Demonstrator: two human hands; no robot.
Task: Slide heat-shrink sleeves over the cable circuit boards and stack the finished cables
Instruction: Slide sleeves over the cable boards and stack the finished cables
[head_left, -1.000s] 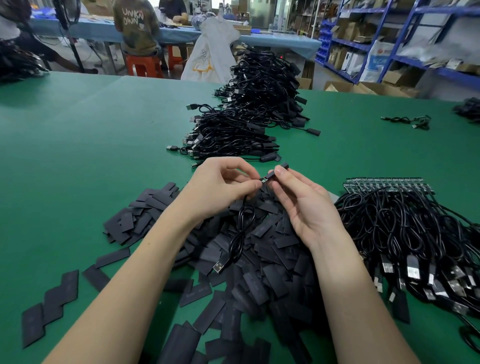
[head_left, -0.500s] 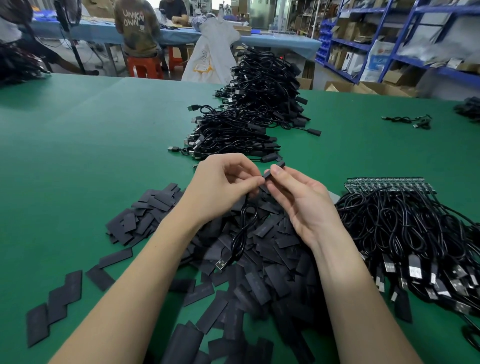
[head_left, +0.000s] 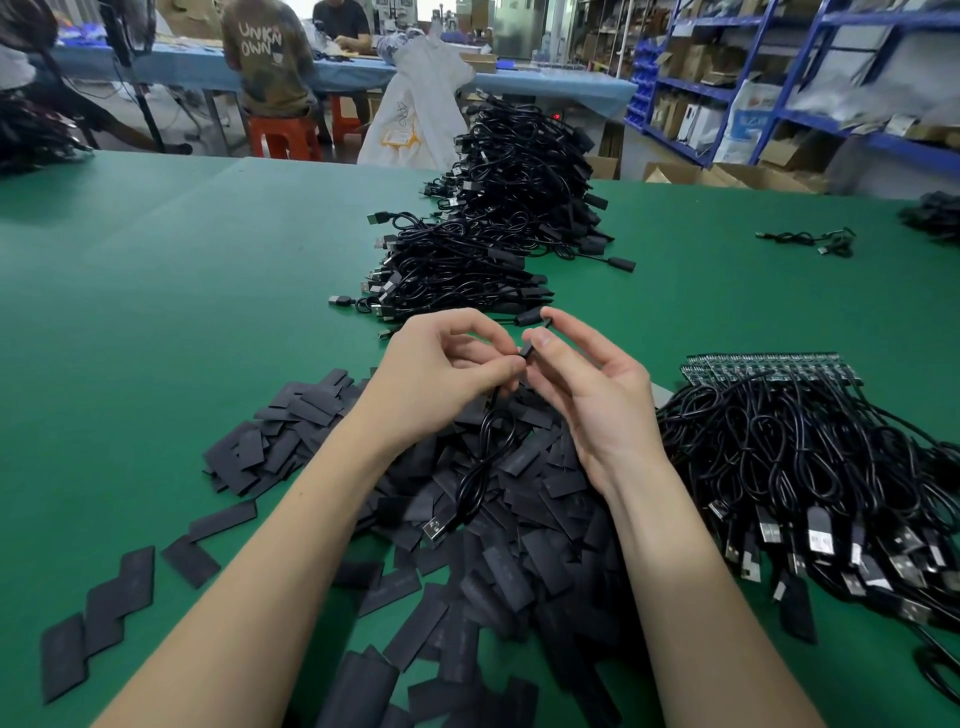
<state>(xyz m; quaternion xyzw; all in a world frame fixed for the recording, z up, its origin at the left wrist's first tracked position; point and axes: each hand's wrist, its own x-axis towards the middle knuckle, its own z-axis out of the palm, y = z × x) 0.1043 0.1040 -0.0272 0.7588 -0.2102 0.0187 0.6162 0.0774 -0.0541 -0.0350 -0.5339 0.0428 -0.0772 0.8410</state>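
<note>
My left hand (head_left: 441, 374) pinches a black USB cable (head_left: 480, 467) near its top end; the cable loops down and its metal plug (head_left: 435, 530) hangs over the sleeve pile. My right hand (head_left: 587, 384) pinches a black heat-shrink sleeve (head_left: 530, 349) between thumb and forefinger, right at the left fingertips. The board inside is hidden. Beneath both hands lies a heap of flat black sleeves (head_left: 519, 545). Unsleeved cables with green boards (head_left: 769, 371) lie in a heap at the right. Finished cables (head_left: 467, 270) are stacked just beyond my hands.
A taller stack of cables (head_left: 524, 161) runs to the green table's (head_left: 182, 286) far edge. A few loose sleeves (head_left: 98, 623) lie at the near left. One stray cable (head_left: 810, 240) lies at the far right. People work at a blue table behind, and shelving is at the right.
Both hands have stayed over the sleeve pile. The fingertips have worked closer together on the sleeve, and the right hand's fingers have spread a little.
</note>
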